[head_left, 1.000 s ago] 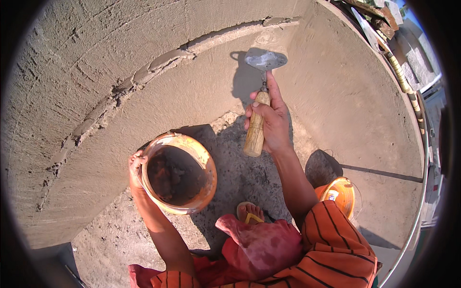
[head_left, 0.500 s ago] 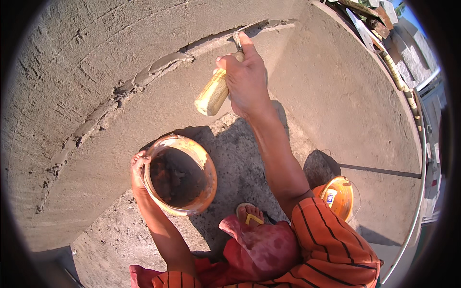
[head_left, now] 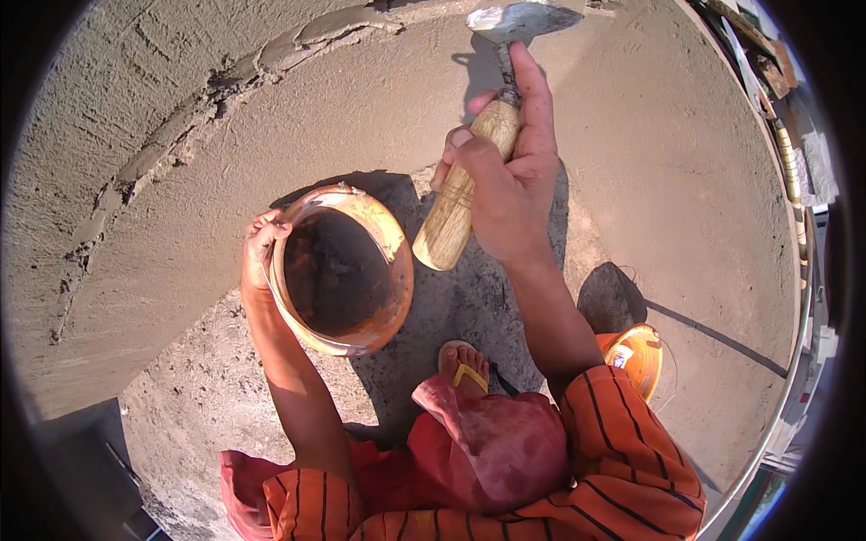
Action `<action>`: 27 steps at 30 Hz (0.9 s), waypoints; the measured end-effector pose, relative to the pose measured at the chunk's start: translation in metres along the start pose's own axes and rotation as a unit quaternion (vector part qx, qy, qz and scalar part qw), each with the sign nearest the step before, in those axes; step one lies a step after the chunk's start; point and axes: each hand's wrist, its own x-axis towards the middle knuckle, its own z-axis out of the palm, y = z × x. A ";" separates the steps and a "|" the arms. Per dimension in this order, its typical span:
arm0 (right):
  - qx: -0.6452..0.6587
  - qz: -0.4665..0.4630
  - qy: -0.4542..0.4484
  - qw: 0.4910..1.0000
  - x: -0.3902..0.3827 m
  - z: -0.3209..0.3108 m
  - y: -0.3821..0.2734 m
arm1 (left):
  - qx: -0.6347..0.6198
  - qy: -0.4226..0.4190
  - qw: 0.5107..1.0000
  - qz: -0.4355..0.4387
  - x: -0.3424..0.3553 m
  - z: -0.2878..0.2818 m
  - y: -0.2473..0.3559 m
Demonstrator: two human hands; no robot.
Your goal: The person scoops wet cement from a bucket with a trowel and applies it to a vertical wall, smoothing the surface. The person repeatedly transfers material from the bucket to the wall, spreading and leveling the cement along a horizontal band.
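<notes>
**Holding a bucket [head_left: 403,287] and a trowel [head_left: 458,200] in hard sunlight**

In the head view, a grey plastered wall [head_left: 361,135] is curving behind and to the left of the bucket, and a side wall [head_left: 695,207] is standing well to its right. A pitted concrete floor [head_left: 216,388] is spreading around and below the bucket, partly in dark shadow. A second orange bucket [head_left: 645,359] is sitting to the lower right of the first, near the side wall.

The left wall is showing scratches and, above the bucket, a ragged, crumbling mortar ridge [head_left: 239,79]. The bucket itself is round and orange, its rim smeared with pale residue, and it is holding a dark, lumpy mass [head_left: 334,275].

The left hand [head_left: 260,252] is curling its fingers over the bucket's left rim. Up and right of the bucket, the right hand [head_left: 516,194] is wrapping around the trowel's rounded wooden handle, index finger stretching along the metal neck toward the smeared grey blade [head_left: 523,20]. Below the bucket, to the right, a foot [head_left: 464,362] is wearing a yellow-strapped sandal.
</notes>
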 end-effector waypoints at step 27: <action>-0.545 0.061 -0.528 0.648 -0.092 -0.054 0.131 | 0.088 -0.150 0.985 -0.022 0.013 0.038 -0.013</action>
